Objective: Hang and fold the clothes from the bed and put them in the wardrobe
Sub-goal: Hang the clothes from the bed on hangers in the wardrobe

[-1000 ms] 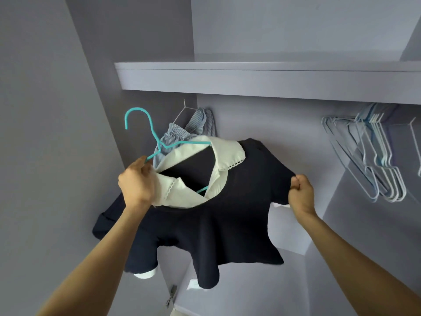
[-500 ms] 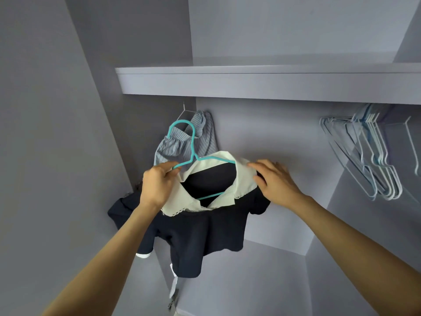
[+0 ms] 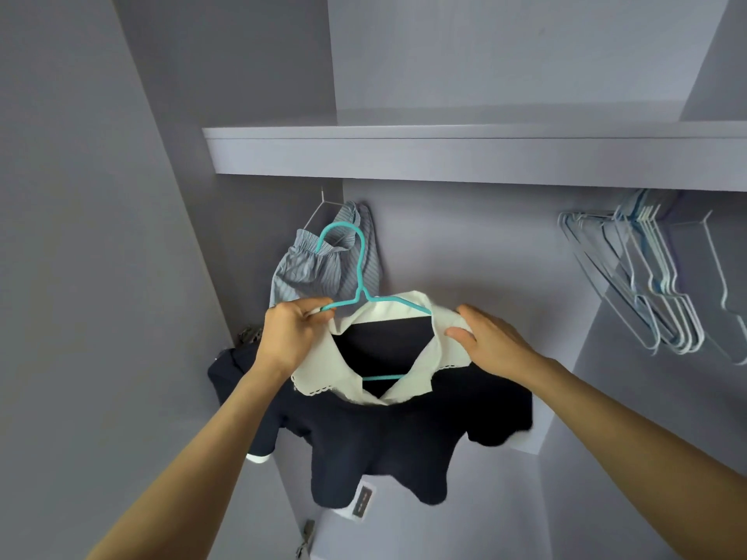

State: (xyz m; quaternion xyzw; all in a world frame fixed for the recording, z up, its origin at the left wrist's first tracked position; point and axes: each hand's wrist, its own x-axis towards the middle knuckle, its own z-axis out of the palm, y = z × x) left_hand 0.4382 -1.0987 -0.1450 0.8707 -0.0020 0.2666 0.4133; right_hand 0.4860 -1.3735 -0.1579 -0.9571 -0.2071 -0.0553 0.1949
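While the left hand (image 3: 289, 335) is gripping the teal hanger (image 3: 355, 272) at its left shoulder, the navy top (image 3: 388, 434) is hanging just below both hands, and the right hand (image 3: 491, 343) is resting flat, fingers relaxed, on the white collar (image 3: 448, 349).

Two bare forearms, no sleeves in view; left hand (image 3: 288, 335), right hand (image 3: 491, 343) ungloved, ringless.

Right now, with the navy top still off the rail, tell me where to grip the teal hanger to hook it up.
Grip the teal hanger at the neck, just below its hook, coming from the left where the left hand already pinches its arm. The hook stands upright and bare above the white collar; the shoulders are buried in the navy top, and the right hand steadies that side.
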